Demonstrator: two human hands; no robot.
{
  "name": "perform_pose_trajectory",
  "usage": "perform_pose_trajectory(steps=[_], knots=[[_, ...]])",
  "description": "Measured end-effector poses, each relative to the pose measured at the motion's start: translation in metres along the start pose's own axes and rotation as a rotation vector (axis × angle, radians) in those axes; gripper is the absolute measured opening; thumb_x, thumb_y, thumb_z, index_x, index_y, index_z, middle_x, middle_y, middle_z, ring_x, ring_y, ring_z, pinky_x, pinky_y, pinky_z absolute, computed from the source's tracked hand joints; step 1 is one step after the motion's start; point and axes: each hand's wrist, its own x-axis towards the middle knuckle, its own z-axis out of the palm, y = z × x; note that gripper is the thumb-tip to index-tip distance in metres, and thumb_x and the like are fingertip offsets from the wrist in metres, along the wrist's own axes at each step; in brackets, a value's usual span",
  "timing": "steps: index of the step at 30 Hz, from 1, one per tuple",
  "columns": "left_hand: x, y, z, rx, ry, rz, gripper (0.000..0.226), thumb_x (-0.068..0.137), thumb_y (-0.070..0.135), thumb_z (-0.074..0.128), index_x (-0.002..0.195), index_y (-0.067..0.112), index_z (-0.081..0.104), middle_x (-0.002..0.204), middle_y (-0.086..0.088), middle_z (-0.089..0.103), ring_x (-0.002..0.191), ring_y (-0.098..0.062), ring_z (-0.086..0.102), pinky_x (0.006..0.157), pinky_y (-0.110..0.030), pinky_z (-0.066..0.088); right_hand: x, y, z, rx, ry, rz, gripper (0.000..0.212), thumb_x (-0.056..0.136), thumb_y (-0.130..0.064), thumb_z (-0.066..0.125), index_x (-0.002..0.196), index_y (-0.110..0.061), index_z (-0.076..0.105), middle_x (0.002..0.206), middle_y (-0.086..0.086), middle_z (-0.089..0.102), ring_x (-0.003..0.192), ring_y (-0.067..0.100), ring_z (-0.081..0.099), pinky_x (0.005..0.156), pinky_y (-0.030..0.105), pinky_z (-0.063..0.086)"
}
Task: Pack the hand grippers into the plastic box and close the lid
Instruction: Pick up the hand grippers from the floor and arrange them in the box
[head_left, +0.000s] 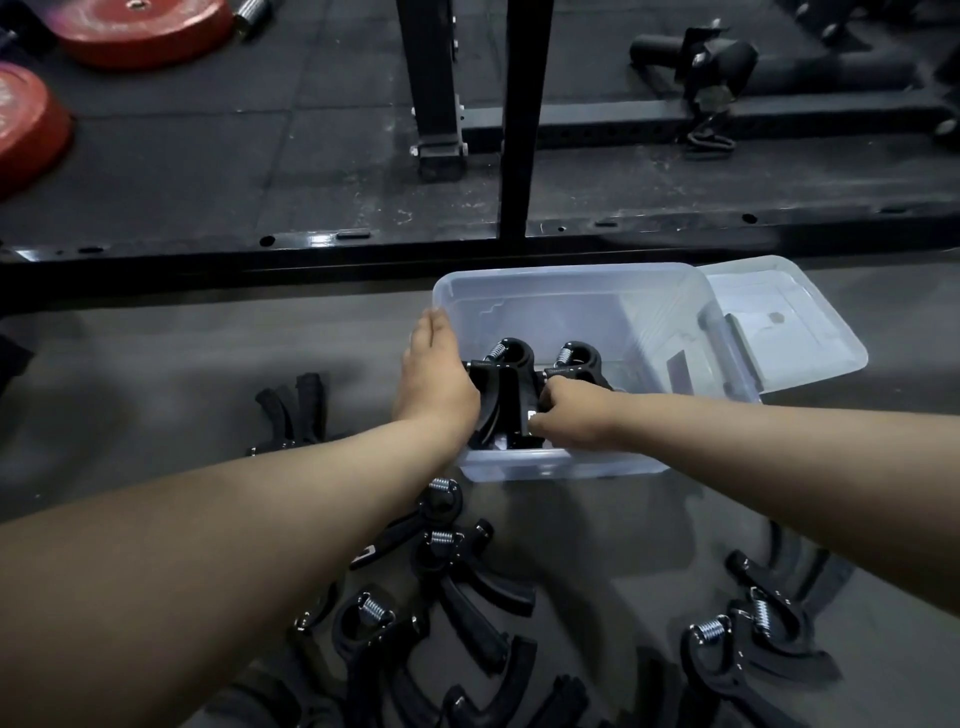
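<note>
Head view: clear plastic box on the grey floor, open, its lid lying flat just beside its right wall. Inside the box, at the left end, two black hand grippers standing side by side, steel springs uppermost. Left hand over the box's left wall, fingers down inside against the nearer gripper; grip there hidden behind the back of the hand, so cannot tell whether closed on it. Right hand reaching in across the near wall, fingers curled tight onto the lower handle of the same gripper, small silver part showing at the fingertips. More loose grippers scattered on the floor near the box's front edge, between and under the forearms; another cluster at lower right, and one apart at the left. Beyond the box, black steel rack frame on dark rubber matting, red weight plates at far upper left.
</note>
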Motion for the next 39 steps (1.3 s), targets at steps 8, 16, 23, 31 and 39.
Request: perform_pose_trajectory(steps=[8, 16, 23, 31, 39], knots=[[0.0, 0.001, 0.001, 0.005, -0.031, -0.022, 0.079, 0.084, -0.007, 0.031, 0.155, 0.017, 0.008, 0.162, 0.004, 0.003, 0.147, -0.025, 0.013, 0.118, -0.035, 0.013, -0.036, 0.02, -0.008, -0.031, 0.145, -0.14, 0.024, 0.09, -0.034, 0.046, 0.099, -0.018, 0.063, 0.098, 0.003, 0.067, 0.095, 0.025, 0.06, 0.087, 0.04, 0.051], [-0.003, 0.004, -0.001, 0.032, -0.048, -0.018, 0.079, 0.084, -0.003, 0.037, 0.155, 0.017, 0.009, 0.161, 0.002, 0.009, 0.145, -0.028, 0.02, 0.118, -0.04, 0.021, -0.073, 0.071, 0.005, -0.183, 0.35, -0.403, 0.029, 0.102, -0.035, 0.033, 0.097, -0.013, 0.053, 0.094, 0.007, 0.058, 0.089, 0.024, 0.053, 0.078, 0.04, 0.044], [-0.006, 0.006, -0.009, 0.097, -0.131, -0.007, 0.084, 0.085, 0.0, 0.043, 0.155, 0.02, 0.002, 0.162, 0.006, 0.001, 0.143, -0.033, 0.024, 0.114, -0.048, 0.029, -0.094, 0.124, 0.03, -0.549, 0.466, -0.572, 0.071, 0.084, 0.001, 0.043, 0.152, -0.004, 0.026, 0.155, 0.014, 0.03, 0.144, 0.03, 0.025, 0.12, 0.039, 0.013], [-0.009, 0.01, -0.003, 0.174, -0.087, -0.023, 0.082, 0.087, 0.0, 0.043, 0.155, 0.016, 0.001, 0.162, 0.001, 0.0, 0.146, -0.033, 0.014, 0.118, -0.046, 0.02, -0.14, 0.22, 0.039, -0.799, 0.204, -0.53, 0.058, 0.084, -0.008, 0.034, 0.14, -0.011, 0.05, 0.159, 0.019, 0.021, 0.146, 0.035, 0.021, 0.12, 0.044, 0.016], [-0.013, 0.014, -0.003, 0.212, -0.057, -0.021, 0.087, 0.085, 0.003, 0.052, 0.155, 0.014, 0.002, 0.162, 0.0, 0.004, 0.144, -0.034, 0.019, 0.115, -0.048, 0.025, -0.126, 0.235, 0.09, -0.11, -0.054, 0.385, 0.072, 0.086, -0.031, 0.061, 0.148, -0.037, 0.026, 0.14, 0.02, 0.024, 0.121, 0.046, 0.044, 0.104, 0.043, 0.042]])
